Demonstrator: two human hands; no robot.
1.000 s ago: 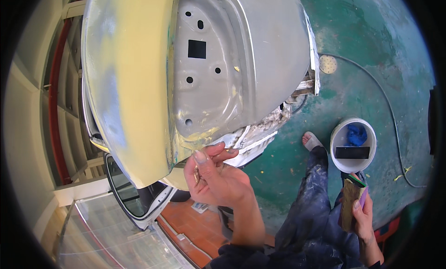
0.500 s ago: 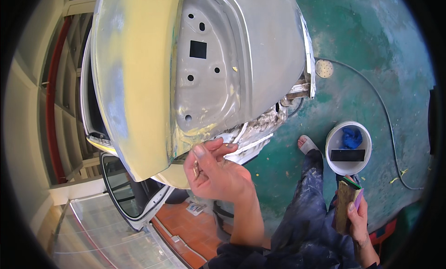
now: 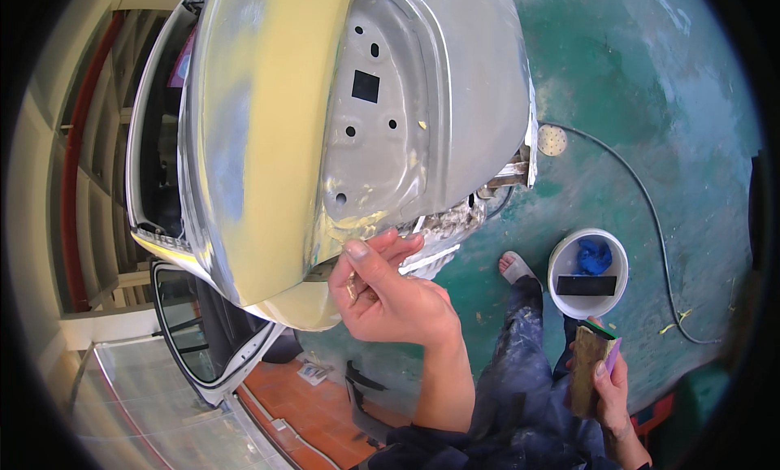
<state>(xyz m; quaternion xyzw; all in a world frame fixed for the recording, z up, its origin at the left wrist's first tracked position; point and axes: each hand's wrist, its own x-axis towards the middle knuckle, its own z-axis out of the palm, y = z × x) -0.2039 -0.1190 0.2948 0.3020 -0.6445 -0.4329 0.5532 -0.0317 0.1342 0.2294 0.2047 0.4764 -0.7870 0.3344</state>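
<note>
A car body panel with yellow filler [image 3: 268,137] and a bare grey recessed section [image 3: 378,161] with holes fills the upper middle. My left hand [image 3: 394,299] is at the panel's lower edge, fingers curled and thumb tip near a fingertip; what they hold, if anything, I cannot make out, and I cannot tell whether they touch the metal. My right hand [image 3: 613,393], low on the right, grips a worn sanding block [image 3: 587,372] with green and purple layers.
A white bucket [image 3: 585,307] with a blue cloth and black slab stands beside my feet. A hose [image 3: 650,202] and perforated pad [image 3: 552,141] lie on the green floor. An open car door [image 3: 195,340] is lower left; a red pipe [image 3: 81,145] runs up the left side.
The view has shifted, so the bucket and floor sit further left in the picture. My left hand is slightly higher against the panel's edge; my right hand keeps the block.
</note>
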